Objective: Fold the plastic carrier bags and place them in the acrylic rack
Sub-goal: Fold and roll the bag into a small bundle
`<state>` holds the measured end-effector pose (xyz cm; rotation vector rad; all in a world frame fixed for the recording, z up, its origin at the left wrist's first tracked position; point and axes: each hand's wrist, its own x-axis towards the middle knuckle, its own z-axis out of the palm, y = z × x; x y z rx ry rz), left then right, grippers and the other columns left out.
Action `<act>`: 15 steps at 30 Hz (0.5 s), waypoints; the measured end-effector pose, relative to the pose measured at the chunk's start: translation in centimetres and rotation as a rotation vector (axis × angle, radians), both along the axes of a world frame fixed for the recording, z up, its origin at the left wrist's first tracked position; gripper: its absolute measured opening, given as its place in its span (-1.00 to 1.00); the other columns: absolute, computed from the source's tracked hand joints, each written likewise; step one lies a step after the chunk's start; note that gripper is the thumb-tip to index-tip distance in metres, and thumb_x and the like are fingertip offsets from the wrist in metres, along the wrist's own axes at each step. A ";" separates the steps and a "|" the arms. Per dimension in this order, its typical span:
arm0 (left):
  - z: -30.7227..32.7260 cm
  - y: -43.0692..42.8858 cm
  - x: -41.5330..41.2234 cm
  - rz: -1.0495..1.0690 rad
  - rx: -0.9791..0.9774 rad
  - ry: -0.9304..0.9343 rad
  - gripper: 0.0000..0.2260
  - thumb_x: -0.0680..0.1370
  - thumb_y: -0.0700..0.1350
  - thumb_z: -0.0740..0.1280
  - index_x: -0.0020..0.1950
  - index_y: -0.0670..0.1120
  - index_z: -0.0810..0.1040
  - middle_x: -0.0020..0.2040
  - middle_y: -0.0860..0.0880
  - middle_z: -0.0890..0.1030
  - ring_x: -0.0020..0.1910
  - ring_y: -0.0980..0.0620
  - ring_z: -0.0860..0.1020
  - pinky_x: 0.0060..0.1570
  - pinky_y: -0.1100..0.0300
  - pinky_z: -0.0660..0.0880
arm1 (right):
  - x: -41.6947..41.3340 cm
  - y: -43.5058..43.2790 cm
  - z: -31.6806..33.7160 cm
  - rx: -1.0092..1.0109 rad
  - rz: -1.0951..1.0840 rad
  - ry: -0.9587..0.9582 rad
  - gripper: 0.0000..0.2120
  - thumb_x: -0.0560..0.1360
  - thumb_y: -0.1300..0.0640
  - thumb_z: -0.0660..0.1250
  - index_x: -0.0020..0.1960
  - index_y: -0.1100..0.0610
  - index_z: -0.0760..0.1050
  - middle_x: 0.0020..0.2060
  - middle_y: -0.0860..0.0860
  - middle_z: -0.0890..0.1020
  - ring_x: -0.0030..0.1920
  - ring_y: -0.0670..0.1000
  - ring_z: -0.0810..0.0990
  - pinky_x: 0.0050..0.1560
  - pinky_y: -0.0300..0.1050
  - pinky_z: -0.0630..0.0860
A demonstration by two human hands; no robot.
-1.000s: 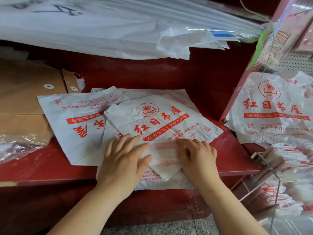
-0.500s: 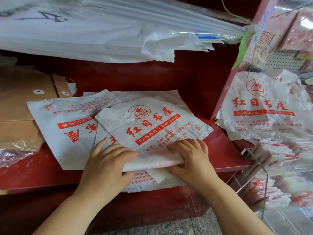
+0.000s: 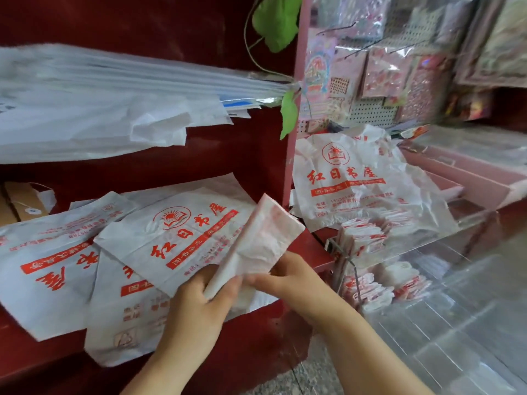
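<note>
Red shelf (image 3: 315, 252), front right corner: folded bag (image 3: 262, 240) held above the flat bags (image 3: 182, 232).
The left hand (image 3: 196, 303) grips the folded bag's lower end; the right hand (image 3: 293, 277) pinches the same end just beside it. The long axis slants up and right from the grip, free end toward the acrylic rack (image 3: 445, 317) beyond the shelf's right edge. The right hand is nearer the rack and likely leads the placing.

Left hand (image 3: 196, 303) and right hand (image 3: 288, 276) are bare, as are the 2 forearms (image 3: 370, 346) (nails blurred).
</note>
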<state>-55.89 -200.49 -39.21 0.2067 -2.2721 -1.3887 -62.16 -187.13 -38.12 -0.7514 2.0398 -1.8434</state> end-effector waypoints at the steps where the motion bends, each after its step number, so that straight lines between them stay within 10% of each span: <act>1: -0.1 0.9 -0.3 -0.040 0.000 -0.012 -0.77 0.47 -0.15 0.36 -0.32 0.12 0.46 -0.38 0.37 0.55 -0.30 0.41 0.51 -0.32 0.50 0.39 | 0.2 0.8 0.1 0.004 -0.040 -0.004 -0.87 0.40 0.25 0.40 -0.10 0.06 0.56 -0.16 -0.04 0.66 -0.11 -0.12 0.63 -0.04 -0.25 0.54; 5: -0.5 4.8 -1.5 -0.136 0.016 -0.089 -0.89 0.45 -0.04 0.40 -0.25 -0.02 0.56 -0.36 0.03 0.62 -0.29 0.20 0.55 -0.31 0.37 0.41 | 0.6 5.2 0.8 0.064 -0.162 -0.042 -0.80 0.44 0.30 0.36 -0.25 0.02 0.54 -0.40 -0.17 0.64 -0.32 -0.26 0.58 -0.23 -0.34 0.50; 11: -1.8 12.0 -3.9 -0.315 -0.037 -0.080 -0.81 0.43 -0.12 0.42 -0.31 0.13 0.51 -0.38 0.12 0.61 -0.28 0.25 0.55 -0.38 0.37 0.36 | 0.4 13.3 0.6 0.237 -0.300 -0.093 -0.86 0.46 0.32 0.32 -0.27 0.26 0.51 -0.39 0.07 0.63 -0.39 -0.20 0.50 -0.29 -0.19 0.52; 15: -3.1 16.5 -6.4 -0.307 -0.257 0.105 -0.92 0.42 -0.13 0.38 -0.11 0.00 0.57 -0.10 0.05 0.58 -0.07 0.08 0.50 -0.03 0.32 0.36 | -1.4 19.8 -0.2 0.226 -0.492 -0.115 -0.96 0.46 0.35 0.32 -0.12 0.30 0.54 -0.27 0.11 0.62 -0.30 -0.09 0.54 -0.21 -0.25 0.53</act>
